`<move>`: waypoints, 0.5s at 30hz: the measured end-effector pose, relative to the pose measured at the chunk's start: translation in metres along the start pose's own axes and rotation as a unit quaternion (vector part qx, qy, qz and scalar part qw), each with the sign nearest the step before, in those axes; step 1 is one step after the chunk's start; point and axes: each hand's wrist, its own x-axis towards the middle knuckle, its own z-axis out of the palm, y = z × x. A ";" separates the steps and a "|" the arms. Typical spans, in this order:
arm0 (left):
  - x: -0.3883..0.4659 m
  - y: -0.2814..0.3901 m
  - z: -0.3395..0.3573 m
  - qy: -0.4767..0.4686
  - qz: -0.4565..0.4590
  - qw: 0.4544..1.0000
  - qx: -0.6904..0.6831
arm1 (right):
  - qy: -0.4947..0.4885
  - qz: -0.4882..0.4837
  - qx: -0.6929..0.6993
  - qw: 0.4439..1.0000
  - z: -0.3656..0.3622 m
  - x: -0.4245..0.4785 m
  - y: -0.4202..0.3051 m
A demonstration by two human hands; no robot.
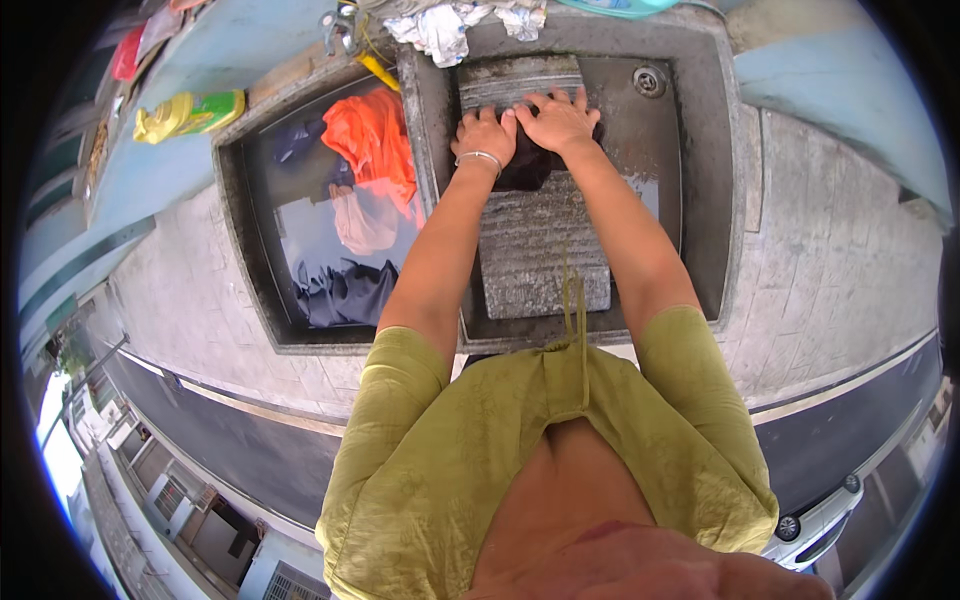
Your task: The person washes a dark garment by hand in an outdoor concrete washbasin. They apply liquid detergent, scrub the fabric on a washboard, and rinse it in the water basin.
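Note:
My left hand (487, 139), a silver bangle at its wrist, lies palm down on a dark wet cloth (523, 174). Beside it, my right hand (556, 121) presses on the same cloth with fingers spread towards the far side. The two thumbs meet or nearly meet. Much of the cloth is hidden under the palms. Beneath it is a ridged stone washboard (544, 247), set in the right basin of a concrete double sink (709, 187). Shallow water stands around the board, and a metal drain (649, 80) shows at the basin's far right.
An orange garment (371, 139), a pale pink cloth (364, 217) and dark clothes (349, 292) soak in the left basin. A tap (343, 31) and crumpled white cloth (435, 34) are at the back. A yellow-green jug (191, 114) stands left; a turquoise basin (619, 6) lies beyond.

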 end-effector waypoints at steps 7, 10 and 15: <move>-0.171 -0.031 0.014 0.156 0.211 0.936 -0.234 | 0.132 -0.217 0.190 0.948 -0.013 -0.169 0.054; -0.171 -0.031 0.038 0.157 0.167 0.956 -0.184 | 0.158 -0.192 0.187 0.950 0.003 -0.158 0.048; -0.018 -0.001 0.026 0.170 0.128 0.969 -0.124 | 0.146 -0.073 0.162 0.973 0.035 -0.005 0.035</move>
